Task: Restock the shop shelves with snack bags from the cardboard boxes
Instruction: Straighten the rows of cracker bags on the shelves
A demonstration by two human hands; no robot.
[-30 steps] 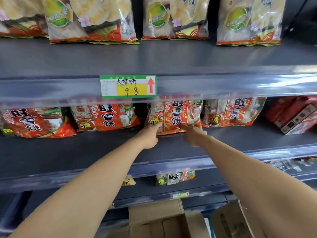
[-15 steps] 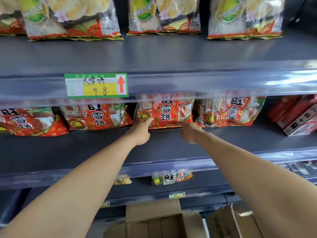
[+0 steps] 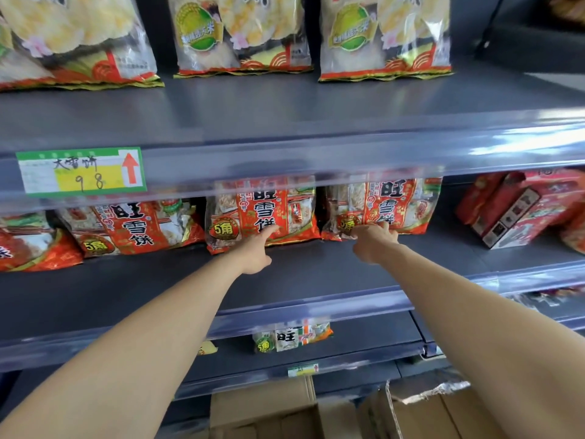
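While both bare arms reached up to the grey metal middle shelf (image 3: 158, 280), a paper price label (image 3: 81, 172), green-edged with a yellow patch and a red arrow, sat at the far left behind the clear plastic strip on the shelf edge above. Below it, two glossy red snack bags (image 3: 133, 226) leaned crinkled against each other at the back of the shelf. Next along stood the third red bag (image 3: 262, 210), a shiny pillow-shaped pack with a round gold-and-brown badge; the left hand (image 3: 256, 251) met its lower front with an outstretched forefinger, the other fingers tucked loosely and gripping nothing. Just beside it stood the fourth red bag (image 3: 383, 201), upright, and the right hand (image 3: 372, 242) had its fingers curled round that bag's crimped bottom seam, pinching it near the badge. Well apart to the right, rectangular red cartons (image 3: 522, 207) lay tilted on the same shelf. On the shelf above, clear film bags of pale round crackers (image 3: 240, 36) stood in a row with red and gold bottom edges. Under the arms, a small flat pack (image 3: 291, 335) lay on the lower shelf, and at the bottom were two brown cardboard boxes (image 3: 266, 410), matte and creased, the right one (image 3: 424, 413) with ragged tape along its rim.
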